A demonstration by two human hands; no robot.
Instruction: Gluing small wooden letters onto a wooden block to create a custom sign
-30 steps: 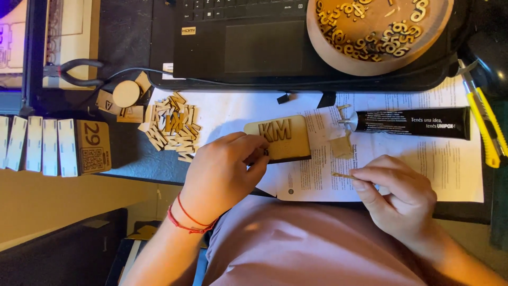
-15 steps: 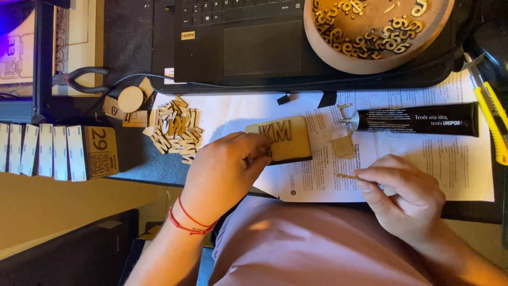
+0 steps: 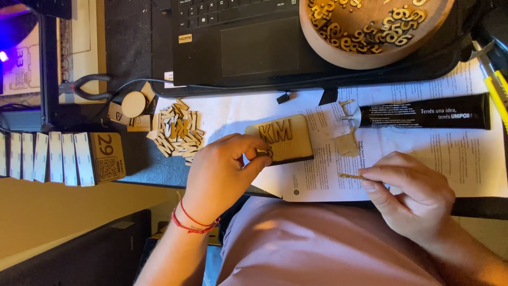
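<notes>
Matt wood plaque (image 3: 283,139), glossy black glue tube (image 3: 423,111), printed paper sheet (image 3: 460,159)

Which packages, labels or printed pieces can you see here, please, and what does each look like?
Black glue tube: lying right of centre, pale print.
Printed paper sheet: white, under the tube.
Wooden plaque: rectangular, raised letters, at the left hand fingers.
Wooden code tile: far left, beside white cards.

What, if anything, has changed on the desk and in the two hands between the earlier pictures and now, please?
Very little. The left hand still pinches the near edge of the wooden plaque, its fingertips perhaps a touch further onto it. The right hand keeps its grip on the thin stick, tip pointing toward the plaque. The black glue tube, the pile of wooden letters and the bowl of cut-outs have not moved.
</notes>
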